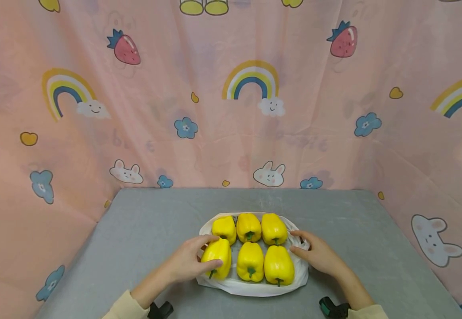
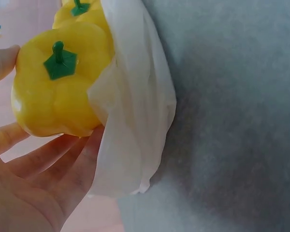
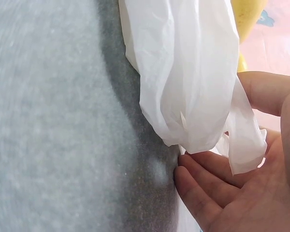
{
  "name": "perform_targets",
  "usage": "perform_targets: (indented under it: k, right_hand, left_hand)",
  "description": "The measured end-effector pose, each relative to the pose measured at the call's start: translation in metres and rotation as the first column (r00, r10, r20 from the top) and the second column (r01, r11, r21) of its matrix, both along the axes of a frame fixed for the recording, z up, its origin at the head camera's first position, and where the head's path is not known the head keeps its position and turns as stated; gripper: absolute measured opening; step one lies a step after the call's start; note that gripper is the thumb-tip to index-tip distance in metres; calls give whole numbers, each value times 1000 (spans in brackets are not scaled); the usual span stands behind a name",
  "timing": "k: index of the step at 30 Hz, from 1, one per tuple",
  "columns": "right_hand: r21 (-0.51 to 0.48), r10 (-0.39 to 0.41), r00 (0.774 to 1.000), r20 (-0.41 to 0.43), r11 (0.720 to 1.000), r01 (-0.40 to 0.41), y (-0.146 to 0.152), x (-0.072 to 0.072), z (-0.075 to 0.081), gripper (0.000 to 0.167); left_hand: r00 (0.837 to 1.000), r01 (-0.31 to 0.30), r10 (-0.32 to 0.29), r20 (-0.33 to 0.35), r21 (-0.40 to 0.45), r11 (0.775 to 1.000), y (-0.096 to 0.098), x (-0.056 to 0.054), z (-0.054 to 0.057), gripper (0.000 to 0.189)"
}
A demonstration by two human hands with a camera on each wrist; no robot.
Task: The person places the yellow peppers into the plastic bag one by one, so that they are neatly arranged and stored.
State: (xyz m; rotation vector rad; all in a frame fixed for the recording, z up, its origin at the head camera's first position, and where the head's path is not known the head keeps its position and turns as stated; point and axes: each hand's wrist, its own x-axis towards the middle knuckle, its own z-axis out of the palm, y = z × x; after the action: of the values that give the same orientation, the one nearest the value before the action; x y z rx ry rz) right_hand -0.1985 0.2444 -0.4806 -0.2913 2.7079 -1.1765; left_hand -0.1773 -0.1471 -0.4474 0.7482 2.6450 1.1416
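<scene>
Several yellow toy bell peppers with green stems stand in two rows of three inside an opened white plastic bag (image 1: pixel 250 290). My left hand (image 1: pixel 191 259) grips the front-left bell pepper (image 1: pixel 217 257), thumb on one side and fingers on the other; the left wrist view shows that pepper (image 2: pixel 63 106) beside the bag's folded side (image 2: pixel 140 96). At the bag's right edge, my right hand (image 1: pixel 318 252) holds the gathered plastic between thumb and fingers. A loose strip of the bag (image 3: pixel 246 140) hangs over that palm in the right wrist view.
A grey tabletop (image 1: pixel 155 221) lies under the bag. Pink patterned cloth (image 1: pixel 215 155) rises behind the table and along both sides. Dark wrist devices (image 1: pixel 334 308) sit by the cuffs of the light sleeves (image 1: pixel 127 308).
</scene>
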Motion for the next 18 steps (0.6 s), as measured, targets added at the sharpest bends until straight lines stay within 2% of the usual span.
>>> perform_targets:
  k: [5, 18]
  right_hand:
    - [-2, 2, 1000, 0, 1000, -2, -1, 0, 0, 58]
    - [-9, 2, 1000, -7, 1000, -2, 0, 1, 1, 56]
  left_hand:
    - [1000, 1, -1, 24, -5, 1000, 4, 0, -5, 63]
    - [997, -67, 67, 38, -8, 998, 14, -3, -19, 66]
